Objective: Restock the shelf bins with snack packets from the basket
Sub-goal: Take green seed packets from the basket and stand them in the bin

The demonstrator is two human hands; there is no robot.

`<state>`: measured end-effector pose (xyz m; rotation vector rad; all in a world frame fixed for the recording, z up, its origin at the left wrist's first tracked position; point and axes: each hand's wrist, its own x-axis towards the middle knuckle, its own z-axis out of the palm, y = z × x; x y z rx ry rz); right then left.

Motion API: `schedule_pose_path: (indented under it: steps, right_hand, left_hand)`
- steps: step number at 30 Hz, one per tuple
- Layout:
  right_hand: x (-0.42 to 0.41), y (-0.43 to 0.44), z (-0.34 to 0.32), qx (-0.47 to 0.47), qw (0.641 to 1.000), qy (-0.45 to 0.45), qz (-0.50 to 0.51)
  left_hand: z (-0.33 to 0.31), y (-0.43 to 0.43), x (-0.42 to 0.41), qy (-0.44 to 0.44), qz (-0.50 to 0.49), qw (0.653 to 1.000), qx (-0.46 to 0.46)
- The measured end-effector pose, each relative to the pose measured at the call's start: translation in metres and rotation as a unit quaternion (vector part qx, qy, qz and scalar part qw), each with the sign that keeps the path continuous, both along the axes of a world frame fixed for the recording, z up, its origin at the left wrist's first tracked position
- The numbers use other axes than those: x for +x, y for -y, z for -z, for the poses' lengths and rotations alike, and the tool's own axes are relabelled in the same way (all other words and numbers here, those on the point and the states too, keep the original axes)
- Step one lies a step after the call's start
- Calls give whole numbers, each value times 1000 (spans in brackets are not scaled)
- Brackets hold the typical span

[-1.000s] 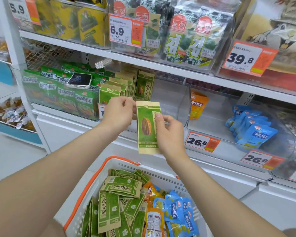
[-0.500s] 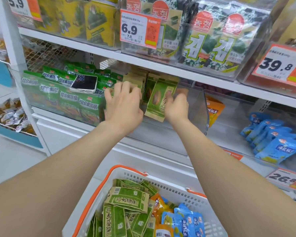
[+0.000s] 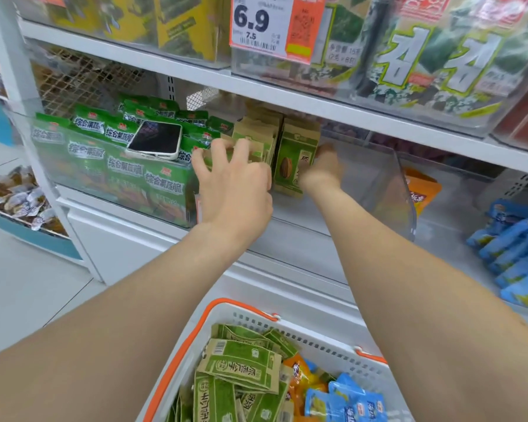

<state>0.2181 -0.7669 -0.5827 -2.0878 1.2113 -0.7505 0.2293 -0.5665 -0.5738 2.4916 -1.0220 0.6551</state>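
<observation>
White metal shelving (image 3: 287, 95) fills the view, clear plastic bins lined along it. Down below sits the white plastic basket with orange handles (image 3: 333, 345), loaded with green-and-tan, orange and blue snack packets. Both bare arms reach up into the middle clear plastic bin (image 3: 390, 190). The left hand (image 3: 235, 184) is spread wide, fingers fanned, pressing against the row of tan-and-green sunflower seed packets (image 3: 256, 138) standing upright there. The right hand (image 3: 323, 169) is at the green sunflower seed packet with the seed picture (image 3: 293, 162), upright at the row's right end; its grip is hidden, so I cannot tell its state. On the green packets in the left bin lies a white-edged smartphone (image 3: 156, 140), screen up.
</observation>
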Motion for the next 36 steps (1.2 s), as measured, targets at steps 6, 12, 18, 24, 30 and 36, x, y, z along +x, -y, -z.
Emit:
schedule_pose_path:
  steps: [6, 12, 18, 24, 30, 36]
  right_hand:
    - [17, 0, 1, 1, 999, -22, 31]
    - [7, 2, 0, 20, 996, -77, 38]
    - [-24, -25, 0, -53, 977, -192, -71]
    - [-84, -78, -15, -232, 954, -97, -164]
    - [-169, -128, -1, -288, 900, -146, -293]
    - [-229, -153, 60, -230, 847, -335, -341]
  left_hand:
    - [-1, 3, 0, 1, -10, 1000, -8]
    - [-9, 3, -3, 3, -15, 1000, 2]
    - [-13, -5, -7, 33, 34, 999, -18]
    - [-31, -29, -24, -62, 106, 992, 22]
    - [-12, -53, -52, -221, 114, 882, 400]
    - [46, -47, -96, -201, 126, 814, 531]
